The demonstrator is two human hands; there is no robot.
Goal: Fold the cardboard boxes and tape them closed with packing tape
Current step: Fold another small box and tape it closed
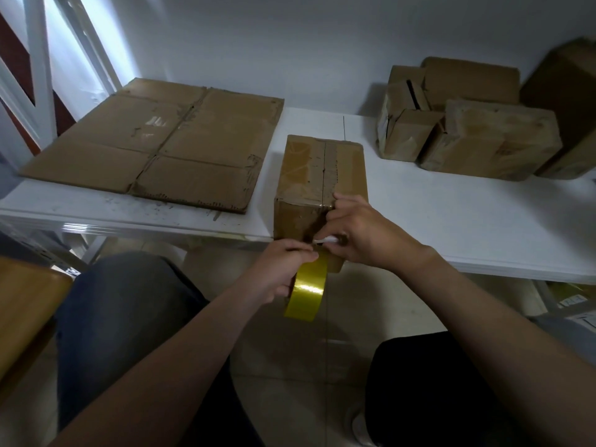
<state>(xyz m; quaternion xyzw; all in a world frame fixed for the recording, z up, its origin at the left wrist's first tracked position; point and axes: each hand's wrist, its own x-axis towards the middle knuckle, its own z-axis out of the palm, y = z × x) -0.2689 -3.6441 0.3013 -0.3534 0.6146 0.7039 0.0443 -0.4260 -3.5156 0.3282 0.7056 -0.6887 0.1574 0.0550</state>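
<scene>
Centre: cardboard box (pixel 319 169), brown, its top crossed by glossy paler tan tape bands with a dark seam line down the middle. Toward 6 o'clock of it: tape roll (pixel 306 291), shiny yellow-gold with a white glint; just above it, a small white object (pixel 327 241). 10 o'clock: flattened cardboard (pixel 154 143), matt brown with scuffed pale patches. 2 o'clock: taped boxes (pixel 467 124), brown, one bearing a black stripe. Desk (pixel 419 204): white, smudged grey at its front edge. 8 o'clock: wooden surface (pixel 25 304), orange-brown. Trouser legs: dark blue-grey (pixel 129 317) at 7 o'clock, black (pixel 435 398) at 5 o'clock.

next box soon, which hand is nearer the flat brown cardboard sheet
Left. The left hand is below and right of the flat brown cardboard sheet; the right hand farther right.
</scene>
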